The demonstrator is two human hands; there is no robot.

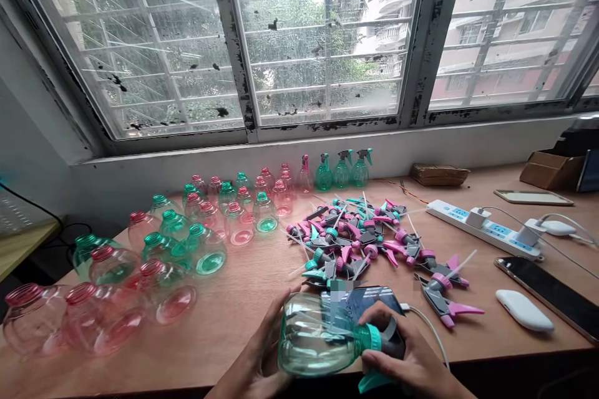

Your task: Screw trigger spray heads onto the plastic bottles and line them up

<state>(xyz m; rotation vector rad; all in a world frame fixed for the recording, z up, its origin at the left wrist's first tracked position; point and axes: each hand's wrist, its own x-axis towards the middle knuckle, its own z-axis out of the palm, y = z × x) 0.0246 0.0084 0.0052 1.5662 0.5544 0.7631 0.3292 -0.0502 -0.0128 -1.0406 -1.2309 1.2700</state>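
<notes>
A green transparent spray bottle [316, 336] lies on its side in the air above the table's front edge. My left hand [264, 352] is wrapped around its base. At the neck, the fingers of my right hand [407, 352] grip the teal collar [373, 338] and grey spray head [392, 341], whose teal trigger [373, 380] points down. Just behind the bottle is a phone [374, 299] with a white cable, partly hidden by the bottle and my right hand. Beyond it spreads a pile of loose pink, teal and grey spray heads [349, 234], some with thin white tubes.
Headless green bottles [210, 249] and pink bottles [110, 318] cover the left side. Several bottles with spray heads [341, 171] stand near the window wall. A power strip [486, 229], dark phone [547, 293], white mouse-shaped object [524, 310] and cardboard box [552, 169] sit right.
</notes>
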